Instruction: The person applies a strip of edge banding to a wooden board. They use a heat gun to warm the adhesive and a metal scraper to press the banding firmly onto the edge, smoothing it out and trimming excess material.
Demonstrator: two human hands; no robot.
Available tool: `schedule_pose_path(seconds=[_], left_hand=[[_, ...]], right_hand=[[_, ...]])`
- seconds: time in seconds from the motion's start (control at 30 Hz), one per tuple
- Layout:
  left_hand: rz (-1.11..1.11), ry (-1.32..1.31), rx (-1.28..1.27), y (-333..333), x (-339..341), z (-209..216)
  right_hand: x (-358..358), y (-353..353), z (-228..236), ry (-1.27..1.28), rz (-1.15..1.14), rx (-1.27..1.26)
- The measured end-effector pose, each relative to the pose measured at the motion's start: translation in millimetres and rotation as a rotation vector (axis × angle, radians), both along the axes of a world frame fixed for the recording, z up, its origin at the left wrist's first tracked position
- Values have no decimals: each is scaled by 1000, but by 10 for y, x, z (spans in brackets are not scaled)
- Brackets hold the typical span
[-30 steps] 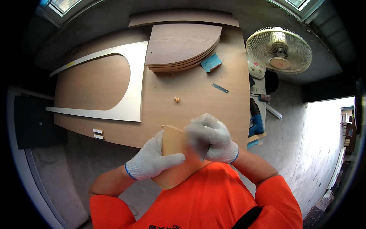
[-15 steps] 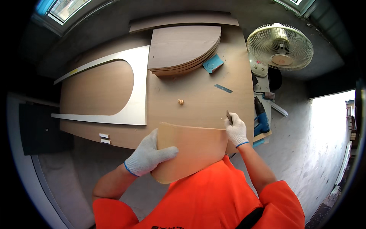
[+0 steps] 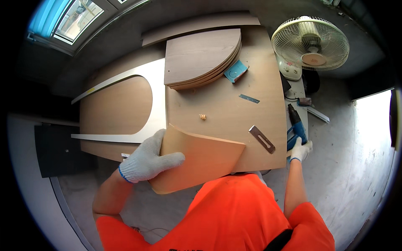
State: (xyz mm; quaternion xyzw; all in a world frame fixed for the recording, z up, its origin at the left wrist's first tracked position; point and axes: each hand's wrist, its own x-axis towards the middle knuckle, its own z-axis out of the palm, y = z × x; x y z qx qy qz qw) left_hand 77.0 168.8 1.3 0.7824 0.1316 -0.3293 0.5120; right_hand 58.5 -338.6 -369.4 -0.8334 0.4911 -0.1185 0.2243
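Note:
My left hand (image 3: 153,159), in a white knitted glove, is closed on the left end of a light-brown wooden board (image 3: 201,157) with a rounded corner. The board is tilted in front of my body, over the table's near edge. My right hand (image 3: 301,149), gloved too, is off the board at the handle end of a blue heat gun (image 3: 296,125). Its fingers are partly hidden, so how firmly they close is unclear. On the table, right of the board, lies a slotted metal plane iron (image 3: 261,139).
Curved boards (image 3: 201,56) are stacked at the back of the table (image 3: 222,111), beside a blue piece (image 3: 235,71). A pale frame (image 3: 159,100) lies left. Near the middle are a metal strip (image 3: 249,98) and a curled shaving (image 3: 203,117). A fan (image 3: 310,44) stands at back right.
My right hand has let go of the plane iron, which now lies on the table, and has moved right to the heat gun. My left hand keeps the board, now tilted differently.

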Motion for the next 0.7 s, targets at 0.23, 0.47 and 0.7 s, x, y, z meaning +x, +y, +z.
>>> schedule_pose_path(seconds=[0.23, 0.47, 0.7], left_hand=[[-403, -132, 536, -399, 606, 432], [-413, -309, 710, -764, 487, 464], [-442, -377, 696, -867, 467, 483]], right_hand=[[-354, -1220, -1971, -345, -246, 1009], [126, -633, -1413, 385, -6, 467], [309, -964, -975, -17, -262, 672]])
